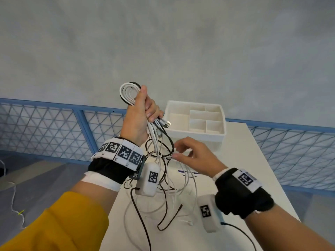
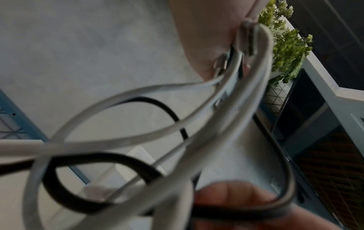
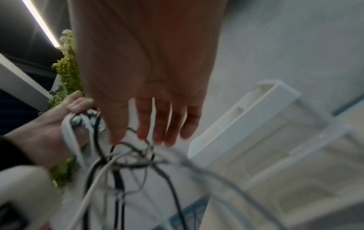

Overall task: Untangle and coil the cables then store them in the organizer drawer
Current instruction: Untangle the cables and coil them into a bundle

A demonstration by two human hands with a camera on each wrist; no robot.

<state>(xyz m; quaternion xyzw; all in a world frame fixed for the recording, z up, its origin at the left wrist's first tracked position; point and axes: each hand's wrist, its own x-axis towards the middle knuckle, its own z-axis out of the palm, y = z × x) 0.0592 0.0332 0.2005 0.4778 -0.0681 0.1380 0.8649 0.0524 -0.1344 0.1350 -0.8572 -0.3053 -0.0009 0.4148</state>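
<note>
Left hand (image 1: 138, 113), frame centre: fingers clamped round a raised bundle of cables (image 1: 154, 140). Right hand (image 1: 194, 156), just below: fingers spread, loose, at the hanging tangle. Organizer drawer (image 1: 196, 119) behind, on table (image 1: 253, 160).

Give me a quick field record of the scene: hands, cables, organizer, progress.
left hand: raised above the table, grips a bundle of white and black cables, looped ends above the fist
connectors: several plug ends stick out beside the grip
right hand: fingers relaxed, reaching at the hanging strands, holding nothing clearly
tangle: white and black strands hang from the bundle and trail onto the white table
organizer drawer: white, divided compartments, none holding a cable
progress: untangling underway, nothing stored
</note>
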